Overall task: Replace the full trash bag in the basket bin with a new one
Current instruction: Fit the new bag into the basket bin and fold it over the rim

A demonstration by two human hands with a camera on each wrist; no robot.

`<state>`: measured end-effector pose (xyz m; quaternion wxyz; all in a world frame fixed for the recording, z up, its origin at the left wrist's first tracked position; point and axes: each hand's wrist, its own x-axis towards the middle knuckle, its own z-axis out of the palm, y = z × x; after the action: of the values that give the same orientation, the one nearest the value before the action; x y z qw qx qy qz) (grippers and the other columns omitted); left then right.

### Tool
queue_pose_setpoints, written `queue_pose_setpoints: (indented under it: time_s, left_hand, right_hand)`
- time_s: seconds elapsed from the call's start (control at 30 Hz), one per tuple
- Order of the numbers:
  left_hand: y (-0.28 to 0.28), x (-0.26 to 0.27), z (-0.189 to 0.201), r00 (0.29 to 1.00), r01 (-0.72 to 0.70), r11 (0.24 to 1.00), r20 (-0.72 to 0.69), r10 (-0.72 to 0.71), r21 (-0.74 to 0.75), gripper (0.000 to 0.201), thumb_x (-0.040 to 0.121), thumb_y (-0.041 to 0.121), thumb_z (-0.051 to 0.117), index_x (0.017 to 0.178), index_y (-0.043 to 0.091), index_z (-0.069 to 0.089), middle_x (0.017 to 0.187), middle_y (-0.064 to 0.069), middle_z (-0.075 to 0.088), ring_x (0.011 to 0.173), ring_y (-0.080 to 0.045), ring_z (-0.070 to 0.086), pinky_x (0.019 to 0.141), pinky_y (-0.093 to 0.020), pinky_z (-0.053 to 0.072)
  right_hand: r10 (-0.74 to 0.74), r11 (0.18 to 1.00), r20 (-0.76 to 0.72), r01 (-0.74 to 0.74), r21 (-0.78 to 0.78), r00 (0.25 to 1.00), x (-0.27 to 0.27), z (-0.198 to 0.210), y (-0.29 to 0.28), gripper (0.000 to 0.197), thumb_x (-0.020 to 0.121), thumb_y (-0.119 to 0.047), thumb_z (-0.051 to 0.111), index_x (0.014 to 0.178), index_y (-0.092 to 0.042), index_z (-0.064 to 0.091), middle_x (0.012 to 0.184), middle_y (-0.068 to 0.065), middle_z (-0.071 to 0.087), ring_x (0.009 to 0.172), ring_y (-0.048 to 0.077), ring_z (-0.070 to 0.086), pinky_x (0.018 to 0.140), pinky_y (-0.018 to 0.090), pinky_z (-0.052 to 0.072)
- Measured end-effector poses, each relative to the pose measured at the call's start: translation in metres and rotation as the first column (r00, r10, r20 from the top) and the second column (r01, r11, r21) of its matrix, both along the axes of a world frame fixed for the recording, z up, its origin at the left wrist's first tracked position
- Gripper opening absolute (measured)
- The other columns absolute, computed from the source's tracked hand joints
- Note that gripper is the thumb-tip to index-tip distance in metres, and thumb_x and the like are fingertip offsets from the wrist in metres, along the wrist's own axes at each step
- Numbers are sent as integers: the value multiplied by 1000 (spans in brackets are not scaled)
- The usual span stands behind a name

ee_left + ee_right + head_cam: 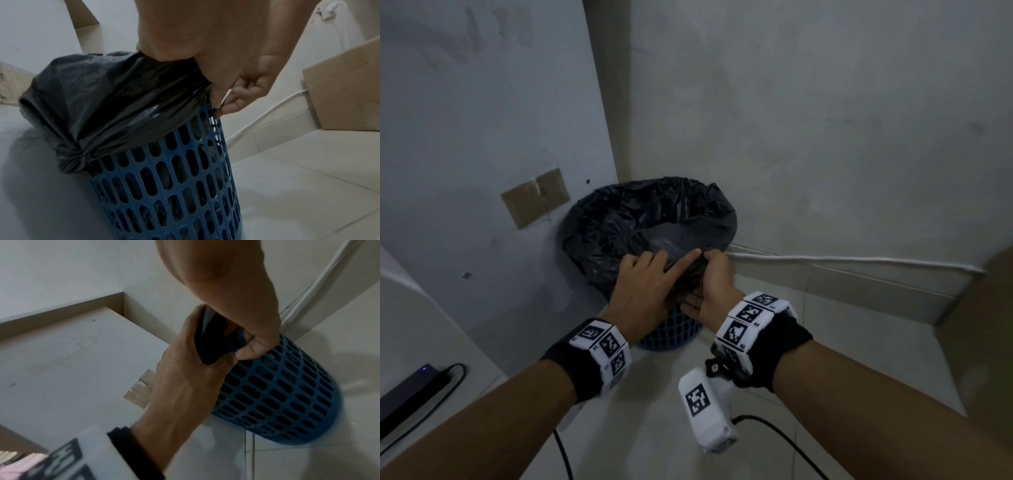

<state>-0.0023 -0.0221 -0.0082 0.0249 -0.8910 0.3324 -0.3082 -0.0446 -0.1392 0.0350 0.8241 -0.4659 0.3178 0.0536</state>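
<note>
L hand (174, 32) lay on black bag (107, 100) over blue basket (174, 186); R hand (248, 84) pinched bag edge at rim; knot (76, 156) hung low-left.

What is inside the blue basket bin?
A black trash bag lines the bin, folded over its rim and showing through the slots. Its contents cannot be made out.
</note>
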Motion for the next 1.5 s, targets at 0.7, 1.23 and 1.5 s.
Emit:
queue_pose_setpoints:
  time_s: [0.7,1.23,1.5]
  left_hand:
    - [58,9,6,986,22,964,-155,-66,-266,45,100,46,18,79,21,50,83,3,53,85,-24,52,100,-55,31]
    - [54,2,-3,974,67,950,-185,-129,-305,53,99,50,19,105,19,61,105,0,63,104,-20,53,111,-56,20]
    - [55,3,-3,980,51,955,-170,-104,-293,51,99,50,21,100,17,61,98,0,63,97,-22,55,110,-56,23]
  right_hand:
    - [-69,990,114,82,-114,991,1,-12,-66,46,99,-47,35,112,-10,58,104,13,63,82,24,60,60,33,53]
    - [59,996,64,-55,-64,996,2,-6,-65,37,92,-50,53,80,-16,52,85,6,60,75,19,58,66,30,53]
    - [-13,1000,115,15,-20,993,7,-11,-63,26,89,-41,62,80,-18,55,91,5,66,78,19,62,67,29,53]
